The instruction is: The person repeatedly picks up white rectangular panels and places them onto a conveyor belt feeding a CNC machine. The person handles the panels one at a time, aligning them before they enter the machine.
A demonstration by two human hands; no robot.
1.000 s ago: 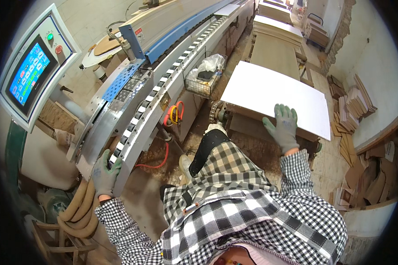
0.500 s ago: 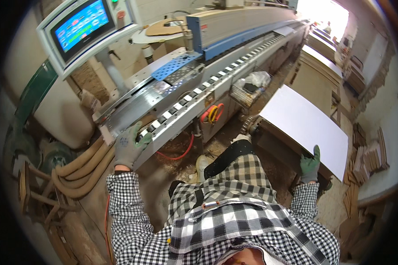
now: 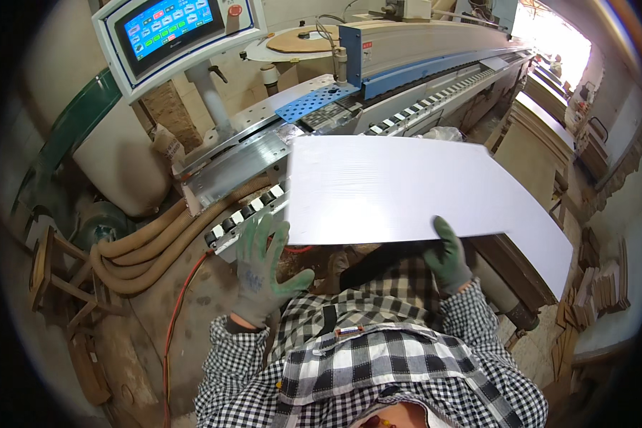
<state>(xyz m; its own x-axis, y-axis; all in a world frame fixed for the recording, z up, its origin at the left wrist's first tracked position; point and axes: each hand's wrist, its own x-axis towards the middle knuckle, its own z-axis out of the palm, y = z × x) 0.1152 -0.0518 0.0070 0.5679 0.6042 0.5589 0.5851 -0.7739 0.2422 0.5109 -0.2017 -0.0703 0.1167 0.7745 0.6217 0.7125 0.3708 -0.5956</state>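
Observation:
A flat white panel (image 3: 378, 189) is held level in front of me, between the machine and the stack at the right. My right hand (image 3: 449, 264), in a grey and green glove, grips its near edge with the thumb on top; the fingers underneath are hidden. My left hand (image 3: 267, 274), gloved the same way, is open with fingers spread just off the panel's near left corner. Behind that hand runs the roller track (image 3: 246, 214) of the long machine, partly covered by the panel. Another white panel (image 3: 542, 242) tops the stack at the right.
A control screen (image 3: 170, 32) on a post stands at the upper left. Thick tan hoses (image 3: 143, 274) curve over the floor by a wooden stool (image 3: 57, 285). A red hose (image 3: 175, 335) lies left of me. More boards (image 3: 524, 153) are stacked farther back at the right.
My right hand has moved left, bringing a white panel off the stack toward the machine. My left hand has left the roller track's end and spread its fingers near the panel. The view has shifted.

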